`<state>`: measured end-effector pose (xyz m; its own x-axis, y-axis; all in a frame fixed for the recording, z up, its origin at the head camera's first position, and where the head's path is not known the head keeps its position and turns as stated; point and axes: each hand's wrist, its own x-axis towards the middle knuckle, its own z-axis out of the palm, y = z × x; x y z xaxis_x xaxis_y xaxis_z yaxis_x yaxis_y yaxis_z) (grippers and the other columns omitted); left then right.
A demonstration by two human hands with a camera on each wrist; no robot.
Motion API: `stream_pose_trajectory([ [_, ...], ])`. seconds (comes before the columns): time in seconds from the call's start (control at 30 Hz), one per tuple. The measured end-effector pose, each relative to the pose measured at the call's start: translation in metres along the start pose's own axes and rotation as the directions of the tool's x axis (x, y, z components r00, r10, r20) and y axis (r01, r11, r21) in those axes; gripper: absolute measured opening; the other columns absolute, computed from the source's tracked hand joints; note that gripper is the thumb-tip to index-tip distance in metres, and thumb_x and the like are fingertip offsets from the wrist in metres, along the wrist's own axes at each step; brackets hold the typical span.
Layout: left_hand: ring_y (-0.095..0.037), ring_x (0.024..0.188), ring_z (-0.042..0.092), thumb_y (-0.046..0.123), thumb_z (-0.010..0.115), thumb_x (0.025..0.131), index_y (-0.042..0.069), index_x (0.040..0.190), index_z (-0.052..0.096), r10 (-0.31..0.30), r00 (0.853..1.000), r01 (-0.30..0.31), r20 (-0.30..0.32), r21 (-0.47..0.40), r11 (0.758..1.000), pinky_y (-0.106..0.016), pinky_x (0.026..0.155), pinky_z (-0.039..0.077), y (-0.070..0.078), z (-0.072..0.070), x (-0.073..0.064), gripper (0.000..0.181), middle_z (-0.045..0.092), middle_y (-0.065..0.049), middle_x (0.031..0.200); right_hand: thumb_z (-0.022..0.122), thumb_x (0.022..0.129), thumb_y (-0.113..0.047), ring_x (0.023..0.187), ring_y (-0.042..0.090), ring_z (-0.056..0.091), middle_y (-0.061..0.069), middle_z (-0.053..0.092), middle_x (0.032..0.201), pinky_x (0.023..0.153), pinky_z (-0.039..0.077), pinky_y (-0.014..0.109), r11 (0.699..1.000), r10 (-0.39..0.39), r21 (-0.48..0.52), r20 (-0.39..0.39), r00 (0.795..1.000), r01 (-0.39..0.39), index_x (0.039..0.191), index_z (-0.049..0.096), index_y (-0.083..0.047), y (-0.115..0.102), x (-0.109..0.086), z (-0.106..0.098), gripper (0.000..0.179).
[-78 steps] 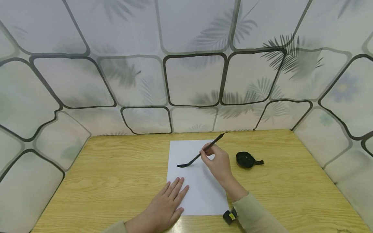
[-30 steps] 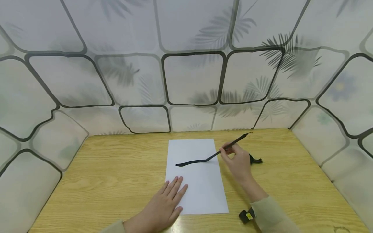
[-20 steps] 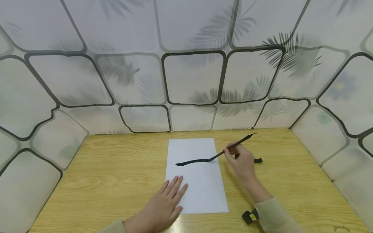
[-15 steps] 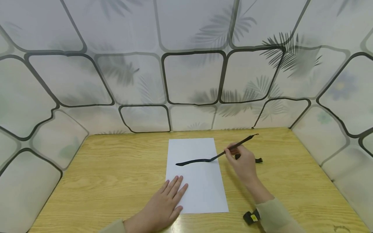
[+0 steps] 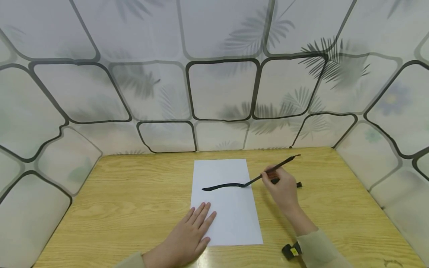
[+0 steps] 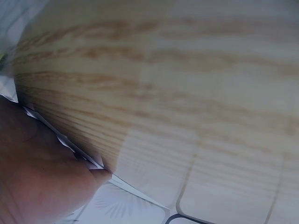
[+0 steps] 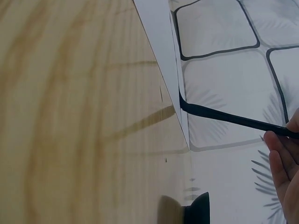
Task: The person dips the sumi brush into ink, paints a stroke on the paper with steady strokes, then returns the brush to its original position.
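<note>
My right hand (image 5: 283, 188) pinches a dark calligraphy brush (image 5: 278, 165) between thumb and fingers. The brush slants up to the right, its tip down at the right part of a white sheet of paper (image 5: 231, 216). A black ink stroke (image 5: 222, 186) runs across the paper from the left to the brush tip. My left hand (image 5: 191, 232) lies flat with fingers spread on the paper's lower left edge. In the right wrist view the brush (image 7: 233, 120) reaches from my fingertips to the paper (image 7: 161, 42). The left wrist view shows part of my left hand (image 6: 42, 172) at the paper's edge.
A small black dish with a handle (image 5: 299, 184) stands right of the paper, mostly hidden behind my right hand. A black device with a yellow label (image 5: 291, 251) sits at my right wrist. The wooden table (image 5: 134, 193) meets patterned fabric walls (image 5: 221, 93).
My right hand has moved right with the brush, and the black stroke has lengthened from a short mark to a line across most of the sheet. My left hand has stayed in place.
</note>
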<state>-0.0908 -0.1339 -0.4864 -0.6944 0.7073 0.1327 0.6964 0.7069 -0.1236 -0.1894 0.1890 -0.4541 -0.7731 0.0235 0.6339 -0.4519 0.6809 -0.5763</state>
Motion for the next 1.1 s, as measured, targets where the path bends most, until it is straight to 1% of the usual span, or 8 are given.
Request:
stream_pose_trajectory([
  [0.13,-0.033,0.154,0.046,0.041,0.05,0.109,0.009,0.16,0.046,0.0,1.0,0.0,-0.006,-0.016,1.0,-0.048,0.119,0.046,-0.0005,0.0011,-0.0001,0.061,0.044,-0.02,0.167,0.076,0.09,0.004,0.069,0.026,0.074,0.011,0.078,0.083,0.064,0.063,0.042,1.0,0.022,0.009,0.011,1.0,-0.022,0.096,0.074,-0.001,-0.0008,0.0005,-0.001,0.007],
  [0.33,-0.032,0.156,0.042,0.04,0.048,0.11,0.009,0.162,0.043,-0.016,0.999,0.018,0.048,-0.036,0.999,-0.049,0.121,0.044,-0.0001,-0.0007,0.0001,0.06,0.04,-0.019,0.17,0.074,0.095,0.0,0.076,0.026,0.076,0.011,0.079,0.087,0.069,0.064,0.041,0.995,0.099,0.011,0.062,0.993,-0.1,0.1,0.074,-0.002,-0.0029,0.0019,-0.003,0.005],
  [0.4,-0.032,0.157,0.041,0.04,0.047,0.11,0.009,0.163,0.042,-0.02,0.998,0.023,0.064,-0.042,0.999,-0.049,0.122,0.043,0.0002,-0.0009,0.0005,0.061,0.039,-0.018,0.17,0.074,0.096,-0.001,0.077,0.026,0.076,0.011,0.079,0.088,0.069,0.064,0.038,0.993,0.115,0.01,0.077,0.99,-0.116,0.101,0.073,-0.002,-0.0027,0.002,-0.0034,0.005],
  [0.53,-0.032,0.159,0.039,0.04,0.046,0.111,0.01,0.164,0.041,-0.023,0.997,0.027,0.079,-0.058,0.998,-0.049,0.123,0.042,0.0002,-0.0017,0.001,0.061,0.036,-0.018,0.172,0.074,0.095,-0.002,0.077,0.025,0.076,0.011,0.079,0.089,0.069,0.061,0.026,0.992,0.122,0.006,0.087,0.989,-0.122,0.101,0.073,-0.003,-0.0017,0.0023,-0.0041,0.006],
  [0.6,-0.032,0.159,0.038,0.04,0.045,0.111,0.01,0.164,0.04,-0.022,0.996,0.027,0.082,-0.066,0.997,-0.049,0.124,0.042,-0.0003,-0.0017,0.0012,0.061,0.036,-0.018,0.172,0.074,0.096,-0.002,0.077,0.025,0.075,0.011,0.079,0.089,0.068,0.059,0.022,0.993,0.12,0.004,0.088,0.989,-0.121,0.101,0.073,-0.003,-0.0014,0.0021,-0.0044,0.006],
  [0.8,-0.033,0.159,0.037,0.04,0.044,0.112,0.01,0.164,0.04,-0.02,0.995,0.03,0.099,-0.099,0.995,-0.05,0.124,0.041,-0.0022,-0.0027,0.0022,0.061,0.035,-0.019,0.172,0.074,0.095,-0.001,0.077,0.025,0.075,0.01,0.079,0.089,0.068,0.058,0.021,0.991,0.128,0.014,0.089,0.988,-0.13,0.102,0.073,-0.002,-0.0015,0.0023,-0.0052,0.007],
  [0.97,-0.033,0.159,0.037,0.041,0.043,0.112,0.01,0.164,0.039,-0.016,0.994,0.027,0.107,-0.104,0.994,-0.051,0.124,0.041,-0.0029,-0.0035,0.0025,0.061,0.035,-0.019,0.172,0.074,0.095,-0.001,0.077,0.022,0.074,0.011,0.079,0.088,0.068,0.057,0.017,0.992,0.127,0.012,0.092,0.988,-0.128,0.101,0.073,-0.002,0.0008,0.0014,-0.005,0.006],
  [1.1,-0.033,0.159,0.037,0.042,0.043,0.112,0.01,0.164,0.039,-0.012,0.995,0.023,0.103,-0.11,0.994,-0.051,0.124,0.041,-0.0035,-0.0015,0.002,0.061,0.034,-0.019,0.172,0.075,0.095,-0.002,0.076,0.02,0.074,0.01,0.079,0.088,0.068,0.057,0.018,0.992,0.126,0.006,0.09,0.988,-0.127,0.101,0.073,-0.002,0.0022,0.0014,-0.0049,0.007],
])
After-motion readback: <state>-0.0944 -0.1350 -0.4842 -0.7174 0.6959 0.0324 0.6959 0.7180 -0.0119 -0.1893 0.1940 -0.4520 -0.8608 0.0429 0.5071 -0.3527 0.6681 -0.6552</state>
